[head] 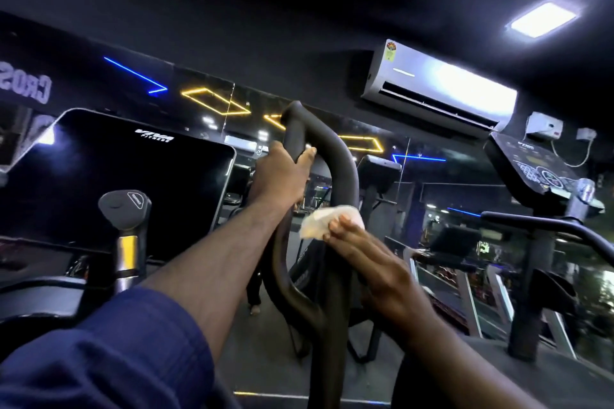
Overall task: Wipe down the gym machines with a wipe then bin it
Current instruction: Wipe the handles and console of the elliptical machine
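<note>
Sleeve: dark blue woven cloth on the left forearm, nearest of all, low on the left.
Right hand: the right hand reaches in from the near right, its fingers held close together and the tips pinching the wipe.
Wipe: a small, crumpled white wipe, soft and bunched, pressed against the right-hand tube of the loop handle about halfway up.
Loop handle: a matte black, rounded tube bent into a tall, narrow loop that rises in the middle.
Left hand: the left hand grips the left side of the loop near its top, fingers curled round the tube.
Short grip: to the left, a stubby grey moulded grip on a post with a yellow band.
Console screen: behind it, a glossy black flat panel with rounded corners.
Second console: far right, a tilted black control panel with printed dials.
Air conditioner: a white, smooth, oblong unit high on the far wall.
Ceiling light: a bright rectangular panel, upper right.
</note>
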{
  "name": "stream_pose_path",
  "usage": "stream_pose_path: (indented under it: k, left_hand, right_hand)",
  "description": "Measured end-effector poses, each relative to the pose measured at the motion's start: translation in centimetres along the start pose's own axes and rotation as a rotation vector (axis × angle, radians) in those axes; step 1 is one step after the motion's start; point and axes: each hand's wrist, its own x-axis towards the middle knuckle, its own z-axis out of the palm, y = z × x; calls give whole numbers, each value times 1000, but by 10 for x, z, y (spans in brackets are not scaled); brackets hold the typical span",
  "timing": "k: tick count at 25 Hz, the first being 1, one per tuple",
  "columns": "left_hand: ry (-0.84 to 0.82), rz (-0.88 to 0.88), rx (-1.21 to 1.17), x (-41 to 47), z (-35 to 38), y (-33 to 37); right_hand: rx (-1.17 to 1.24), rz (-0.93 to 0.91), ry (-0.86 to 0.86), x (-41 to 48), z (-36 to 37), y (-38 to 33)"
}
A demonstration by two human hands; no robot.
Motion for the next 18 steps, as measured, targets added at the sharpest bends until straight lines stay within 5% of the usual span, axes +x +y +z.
stream_pose_path:
  k: [8,14,18]
  left_hand:
    - [5,9,58,-5,-3,3]
    - [11,19,-11,-7,0,3]
    - [-1,11,66,-8,-4,6]
  right_hand:
    - [-89,27,-6,82,-12,36]
    - [-15,19,1,-4,12,-25]
    - [7,30,33,36,-6,-5]
